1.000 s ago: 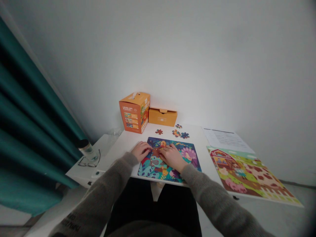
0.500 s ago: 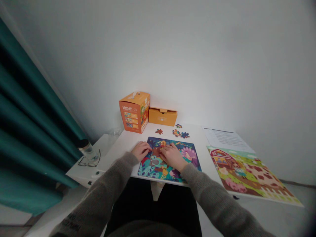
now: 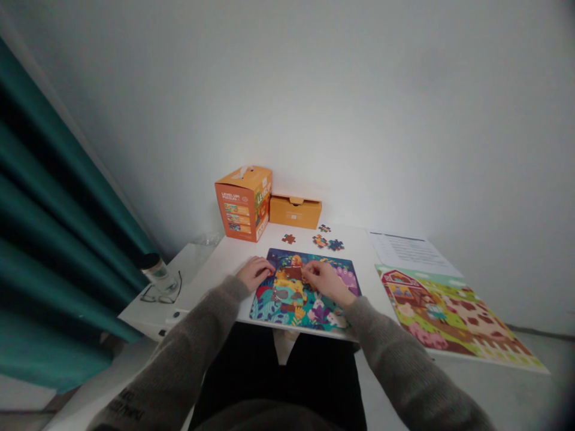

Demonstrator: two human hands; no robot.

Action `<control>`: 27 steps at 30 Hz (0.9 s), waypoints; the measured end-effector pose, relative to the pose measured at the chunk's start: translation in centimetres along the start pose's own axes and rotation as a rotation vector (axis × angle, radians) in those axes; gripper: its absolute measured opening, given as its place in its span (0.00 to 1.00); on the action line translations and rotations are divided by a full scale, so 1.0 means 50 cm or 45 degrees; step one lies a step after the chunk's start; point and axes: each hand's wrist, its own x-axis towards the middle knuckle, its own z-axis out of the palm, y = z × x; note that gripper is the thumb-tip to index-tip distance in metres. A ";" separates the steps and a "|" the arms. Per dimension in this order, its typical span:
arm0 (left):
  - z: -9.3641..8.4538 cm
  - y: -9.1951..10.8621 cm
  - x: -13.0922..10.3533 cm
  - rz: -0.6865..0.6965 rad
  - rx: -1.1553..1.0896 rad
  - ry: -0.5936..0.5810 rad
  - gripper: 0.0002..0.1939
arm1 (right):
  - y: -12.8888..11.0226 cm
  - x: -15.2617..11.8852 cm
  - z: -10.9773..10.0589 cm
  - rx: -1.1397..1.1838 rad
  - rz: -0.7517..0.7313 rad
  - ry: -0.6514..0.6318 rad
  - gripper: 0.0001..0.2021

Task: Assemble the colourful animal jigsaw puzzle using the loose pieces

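A colourful animal puzzle board (image 3: 287, 305) lies flat at the table's front edge. My left hand (image 3: 256, 273) rests at its upper left edge, fingers together and curled; whether anything is under them is hidden. Over the upper middle of the board, beside a brown area of the picture, my right hand (image 3: 326, 280) has thumb and forefinger pinched together. What sits between those fingertips is too small to make out. Behind the board lie a brown loose piece (image 3: 288, 239), an orange one (image 3: 320, 240), dark blue pieces (image 3: 335, 245) and a small piece (image 3: 324, 228).
An orange puzzle box (image 3: 240, 206) and a lower orange box (image 3: 295, 214) stand against the wall. To the right are a printed sheet (image 3: 411, 251) and a farm picture (image 3: 449, 311). A lidded jar (image 3: 160, 275) and glasses (image 3: 159, 297) lie left, near a green curtain (image 3: 54, 239).
My right hand has shifted right across the board, uncovering more of the brown area and the picture's middle. My left hand has barely moved.
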 end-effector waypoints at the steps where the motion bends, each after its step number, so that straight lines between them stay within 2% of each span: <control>1: 0.000 0.001 0.000 -0.003 -0.007 0.006 0.11 | 0.001 0.001 0.001 0.101 0.038 0.012 0.11; 7: -0.009 0.017 -0.001 -0.038 -0.030 0.101 0.10 | -0.004 0.000 0.000 0.413 0.130 0.133 0.14; 12: -0.014 0.029 -0.005 -0.204 -0.061 0.228 0.11 | -0.017 -0.009 0.003 0.558 0.185 0.147 0.13; 20: -0.011 0.024 -0.005 -0.358 -0.150 0.301 0.12 | -0.019 -0.019 0.008 0.592 0.170 0.180 0.13; 27: -0.014 0.019 -0.005 -0.394 -0.196 0.352 0.13 | -0.006 -0.028 0.020 0.440 0.136 0.181 0.13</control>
